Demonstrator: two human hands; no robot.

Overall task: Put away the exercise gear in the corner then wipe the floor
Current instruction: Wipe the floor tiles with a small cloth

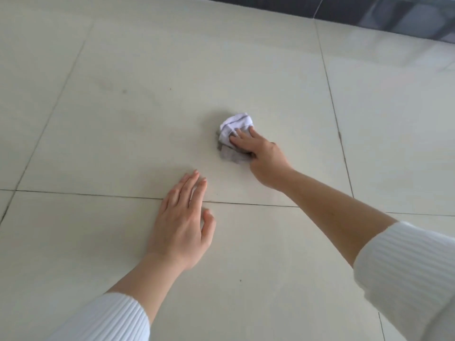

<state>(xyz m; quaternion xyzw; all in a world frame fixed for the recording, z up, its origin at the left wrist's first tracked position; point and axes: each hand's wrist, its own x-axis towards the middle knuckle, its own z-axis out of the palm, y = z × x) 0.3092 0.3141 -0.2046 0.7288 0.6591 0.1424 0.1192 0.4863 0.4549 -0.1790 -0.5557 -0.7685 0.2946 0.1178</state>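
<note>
Two bare hands are shown in the head view, both set down on a pale tiled floor (118, 134). The left hand (181, 227) is laid flat on the floor near the middle of the picture, palm down. Its fingers are straight and close together, its thumb is held a little apart, and nothing is held in it. A dark grout line (81, 194) is crossed by this hand, so that the fingertips lie on the farther tile and the wrist on the nearer one.

The right hand (262, 156) is stretched farther forward and is closed over a bunched cloth (235, 125), which is pressed against the floor. The cloth is white on its farther part, with a thin dark stripe, and grey on the part tucked beneath the palm. The fingers are bent over its top, while the thumb cannot be made out clearly. The cloth is found on the farther tile, beyond and to the right of the left hand, near it but not touching.

Both forearms are bare up to white ribbed sleeves (408, 274). A few small dark specks (170, 89) are seen on the tiles. Along the top right edge the floor is bordered by a dark glossy band (384, 13), whose nature cannot be told.
</note>
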